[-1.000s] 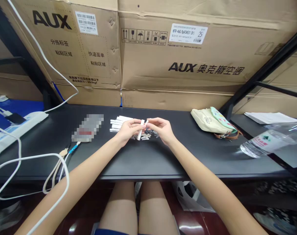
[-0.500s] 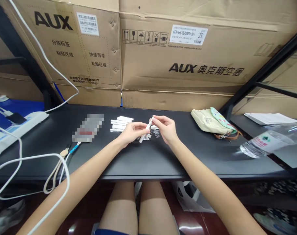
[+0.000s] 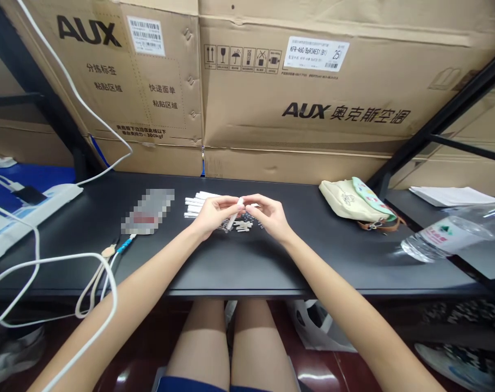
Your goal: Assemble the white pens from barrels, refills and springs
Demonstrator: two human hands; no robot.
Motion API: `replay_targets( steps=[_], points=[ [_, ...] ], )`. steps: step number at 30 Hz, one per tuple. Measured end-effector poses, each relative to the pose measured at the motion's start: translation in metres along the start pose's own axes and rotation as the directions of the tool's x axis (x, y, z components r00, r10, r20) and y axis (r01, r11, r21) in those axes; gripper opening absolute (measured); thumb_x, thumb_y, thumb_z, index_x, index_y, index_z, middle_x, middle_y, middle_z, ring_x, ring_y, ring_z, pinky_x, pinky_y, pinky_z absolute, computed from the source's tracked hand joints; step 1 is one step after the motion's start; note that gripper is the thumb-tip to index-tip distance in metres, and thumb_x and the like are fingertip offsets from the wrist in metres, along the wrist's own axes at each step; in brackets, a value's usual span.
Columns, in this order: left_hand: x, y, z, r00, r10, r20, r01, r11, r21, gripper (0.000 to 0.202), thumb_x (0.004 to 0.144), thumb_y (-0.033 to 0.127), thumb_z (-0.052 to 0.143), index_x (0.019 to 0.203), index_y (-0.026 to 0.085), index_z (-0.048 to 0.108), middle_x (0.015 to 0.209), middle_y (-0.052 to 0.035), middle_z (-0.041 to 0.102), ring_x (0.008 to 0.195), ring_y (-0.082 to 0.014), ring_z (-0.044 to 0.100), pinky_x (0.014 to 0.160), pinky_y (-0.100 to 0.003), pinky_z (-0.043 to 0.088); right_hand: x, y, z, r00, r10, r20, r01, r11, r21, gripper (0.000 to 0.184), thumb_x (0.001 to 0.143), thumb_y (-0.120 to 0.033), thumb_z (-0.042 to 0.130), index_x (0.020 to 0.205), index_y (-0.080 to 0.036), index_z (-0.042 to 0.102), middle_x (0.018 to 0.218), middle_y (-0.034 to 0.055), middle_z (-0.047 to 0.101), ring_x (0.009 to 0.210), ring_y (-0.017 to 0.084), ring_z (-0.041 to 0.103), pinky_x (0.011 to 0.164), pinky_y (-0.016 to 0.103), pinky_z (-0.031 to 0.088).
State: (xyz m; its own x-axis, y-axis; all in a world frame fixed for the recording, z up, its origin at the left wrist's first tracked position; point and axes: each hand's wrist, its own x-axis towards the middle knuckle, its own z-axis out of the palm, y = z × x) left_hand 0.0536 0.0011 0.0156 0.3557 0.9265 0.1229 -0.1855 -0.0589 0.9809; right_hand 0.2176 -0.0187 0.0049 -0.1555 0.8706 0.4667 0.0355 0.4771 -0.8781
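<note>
Both hands meet over the middle of the black table [image 3: 247,261]. My left hand [image 3: 212,213] and my right hand [image 3: 267,213] each pinch one thin white stick [image 3: 234,213], which slants between their fingertips. Just behind my left hand lies a row of several more white sticks [image 3: 195,206]. Small white and dark bits [image 3: 245,224] are scattered on the table under the hands.
Large AUX cardboard boxes [image 3: 312,87] wall off the back. A cream pouch [image 3: 353,202] and a lying plastic bottle [image 3: 447,235] are at the right. White cables [image 3: 87,277] and a white power strip [image 3: 30,207] lie at the left, near a blurred packet [image 3: 148,211].
My right hand had lifted the stick's upper end away; now both hands have closed in together on the stick again, lower over the table.
</note>
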Motion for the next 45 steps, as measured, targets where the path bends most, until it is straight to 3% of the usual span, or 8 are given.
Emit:
replay_targets(
  steps=[9, 14, 18, 21, 26, 32, 37, 45],
  points=[
    [0.004, -0.004, -0.003, 0.999, -0.045, -0.007, 0.045, 0.999, 0.015, 0.039, 0.061, 0.039, 0.078, 0.092, 0.016, 0.07, 0.092, -0.0086, 0.073, 0.089, -0.022, 0.068, 0.063, -0.024, 0.052, 0.001, 0.001, -0.002, 0.996, 0.043, -0.082, -0.037, 0.997, 0.073, 0.041, 0.073, -0.05, 0.066, 0.106, -0.025, 0.067, 0.095, 0.0041, 0.068, 0.082, 0.018, 0.064, 0.072, 0.031, 0.053],
    [0.004, -0.003, -0.003, 0.999, -0.053, 0.001, 0.053, 0.999, -0.002, 0.037, 0.064, 0.037, 0.077, 0.092, 0.015, 0.068, 0.094, -0.0106, 0.072, 0.089, -0.0216, 0.068, 0.064, -0.023, 0.052, 0.005, 0.001, -0.015, 0.983, 0.065, -0.171, -0.061, 0.998, 0.028, 0.035, 0.072, -0.049, 0.067, 0.092, -0.021, 0.069, 0.083, 0.0046, 0.069, 0.071, 0.015, 0.062, 0.065, 0.03, 0.053],
    [0.004, -0.002, -0.003, 0.999, -0.042, 0.005, 0.043, 0.999, -0.033, 0.048, 0.065, 0.036, 0.076, 0.106, 0.016, 0.061, 0.093, -0.0101, 0.072, 0.086, -0.0221, 0.068, 0.064, -0.026, 0.054, -0.004, -0.001, -0.01, 0.998, 0.027, 0.053, -0.021, 0.994, -0.105, 0.065, 0.062, -0.041, 0.078, 0.121, -0.026, 0.057, 0.108, 0.0066, 0.064, 0.082, 0.018, 0.062, 0.069, 0.031, 0.053],
    [0.004, -0.003, -0.004, 1.0, -0.015, 0.009, 0.015, 0.999, -0.036, 0.054, 0.065, 0.036, 0.076, 0.111, 0.017, 0.057, 0.09, -0.009, 0.072, 0.085, -0.0224, 0.068, 0.061, -0.025, 0.054, -0.011, 0.002, 0.0, 0.974, -0.071, 0.214, 0.123, 0.963, -0.24, 0.099, 0.057, -0.035, 0.082, 0.141, -0.031, 0.032, 0.141, 0.0098, 0.04, 0.107, 0.024, 0.056, 0.077, 0.033, 0.053],
    [0.003, -0.004, -0.004, 1.0, 0.016, 0.026, -0.015, 1.0, -0.026, 0.047, 0.063, 0.04, 0.077, 0.099, 0.015, 0.06, 0.085, -0.0083, 0.071, 0.084, -0.024, 0.069, 0.058, -0.025, 0.053, -0.013, 0.012, 0.007, 0.948, -0.213, 0.236, 0.288, 0.889, -0.356, 0.074, 0.075, -0.031, 0.069, 0.14, -0.029, 0.035, 0.143, 0.0113, 0.036, 0.113, 0.025, 0.053, 0.081, 0.038, 0.053],
    [0.004, -0.004, -0.004, 0.999, 0.038, 0.005, -0.038, 0.999, 0.001, 0.045, 0.064, 0.04, 0.076, 0.1, 0.016, 0.062, 0.087, -0.0079, 0.072, 0.082, -0.023, 0.069, 0.058, -0.024, 0.053, -0.015, 0.01, 0.004, 0.929, -0.161, 0.332, 0.289, 0.878, -0.382, 0.101, 0.067, -0.035, 0.076, 0.147, -0.029, 0.015, 0.151, 0.0126, 0.021, 0.125, 0.029, 0.044, 0.085, 0.04, 0.053],
    [0.004, -0.004, -0.004, 0.999, 0.038, -0.005, -0.038, 0.999, -0.018, 0.046, 0.063, 0.039, 0.077, 0.099, 0.015, 0.063, 0.085, -0.0078, 0.071, 0.077, -0.0214, 0.068, 0.058, -0.025, 0.053, -0.015, 0.009, 0.005, 0.922, -0.158, 0.355, 0.306, 0.858, -0.413, 0.099, 0.071, -0.031, 0.072, 0.148, -0.029, 0.01, 0.152, 0.0099, 0.019, 0.136, 0.031, 0.028, 0.09, 0.041, 0.052],
    [0.004, -0.003, -0.004, 0.999, 0.046, -0.009, -0.046, 0.999, 0.001, 0.045, 0.063, 0.037, 0.076, 0.1, 0.015, 0.063, 0.085, -0.0078, 0.071, 0.076, -0.0218, 0.068, 0.057, -0.025, 0.052, -0.015, 0.009, 0.002, 0.923, -0.144, 0.357, 0.298, 0.855, -0.425, 0.09, 0.075, -0.024, 0.065, 0.148, -0.03, 0.011, 0.153, 0.0087, 0.017, 0.132, 0.028, 0.036, 0.088, 0.038, 0.053]
  ],
)
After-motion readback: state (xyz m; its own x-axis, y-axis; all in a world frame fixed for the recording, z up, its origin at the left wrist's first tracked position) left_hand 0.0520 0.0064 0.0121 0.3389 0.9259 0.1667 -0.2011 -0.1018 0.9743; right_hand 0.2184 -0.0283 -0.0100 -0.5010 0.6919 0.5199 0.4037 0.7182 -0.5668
